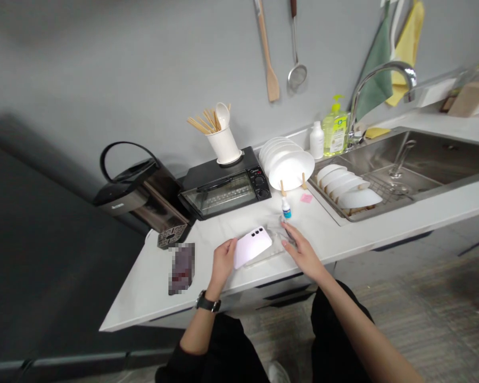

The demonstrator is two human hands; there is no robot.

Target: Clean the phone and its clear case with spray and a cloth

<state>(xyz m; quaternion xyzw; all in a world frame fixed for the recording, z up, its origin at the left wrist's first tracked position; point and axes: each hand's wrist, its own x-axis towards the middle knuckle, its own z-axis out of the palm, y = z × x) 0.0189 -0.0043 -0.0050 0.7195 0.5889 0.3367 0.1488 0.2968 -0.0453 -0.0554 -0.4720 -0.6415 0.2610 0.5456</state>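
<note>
Left fingers hold phone; oven apparently reads "Midea".

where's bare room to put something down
White countertop is bare between the dark pixelated item and left hand, and between the right hand and stainless-steel sink. It's crowded around the lilac phone, clear plastic and white blue-labelled bottle.

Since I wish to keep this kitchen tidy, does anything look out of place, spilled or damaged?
No spill or damage is evident. The flat, pale-lilac smartphone in the left hand seems slightly out of place above a white kitchen worktop. The dark, pixelated item at the worktop's left end cannot be judged.
</note>
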